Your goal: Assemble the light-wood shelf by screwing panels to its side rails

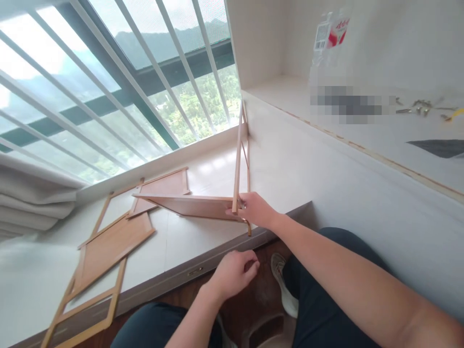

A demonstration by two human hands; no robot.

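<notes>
Risk: upright frame (239, 154) stands on edge at the corner of the shelf panel (192, 205), steadied only by the right hand (255, 210), fingers closed around that joint; a slip likely tips it toward the window. Left hand (234, 273) hovers loosely curled below the sill (188, 244) edge, holding nothing visible. 2 more frames (108, 246) lie flat on the sill.

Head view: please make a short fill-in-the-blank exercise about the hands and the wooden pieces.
1. The right hand grips the joint where a flat wooden panel meets an ____ wooden frame.
2. The left hand is closed and hovers below the ledge, holding no ____.
3. Another wooden frame lies flat near the ____.

Missing words: upright; panel; window
</notes>
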